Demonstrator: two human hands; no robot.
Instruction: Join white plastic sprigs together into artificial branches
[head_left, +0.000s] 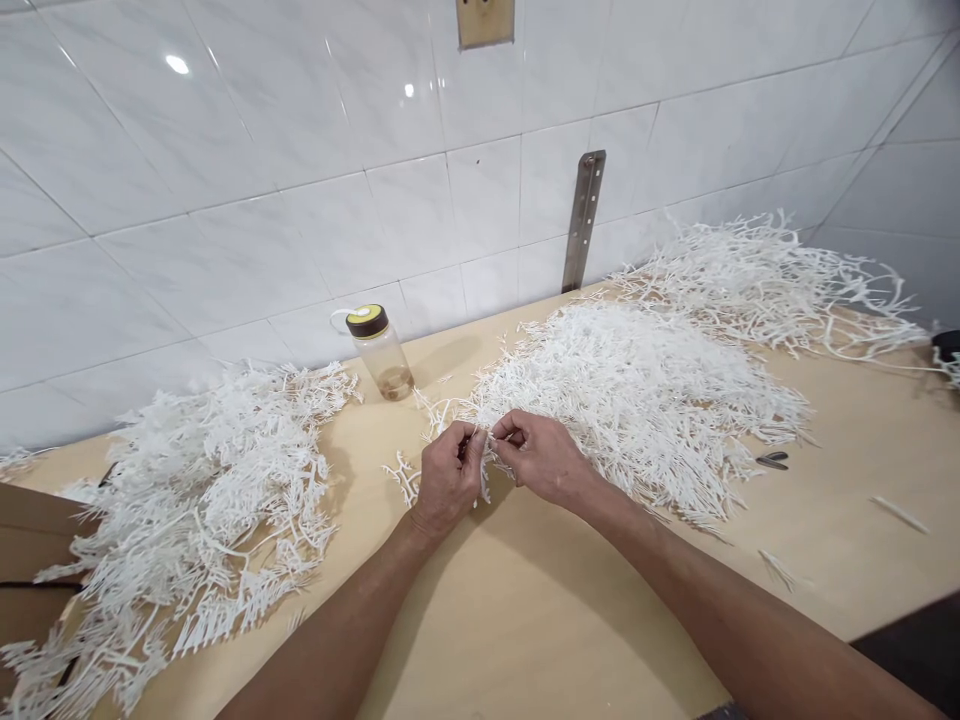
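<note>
Above table (pixel 547 620) | left hand (pixel 450 478), right hand (pixel 544 460): white strand (pixel 486 487) | bottle (pixel 384 358) beyond

L hand (pixel 448 470) + R hand (pixel 541 455) — both pinch wht strand (pixel 486 482).

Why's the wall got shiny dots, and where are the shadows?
Head view: glare, likely reflected light, makes bright dots on the glossy tiled wall; head view: soft shadows lie on the table near the left hand and right hand, and beside the bottle.
</note>
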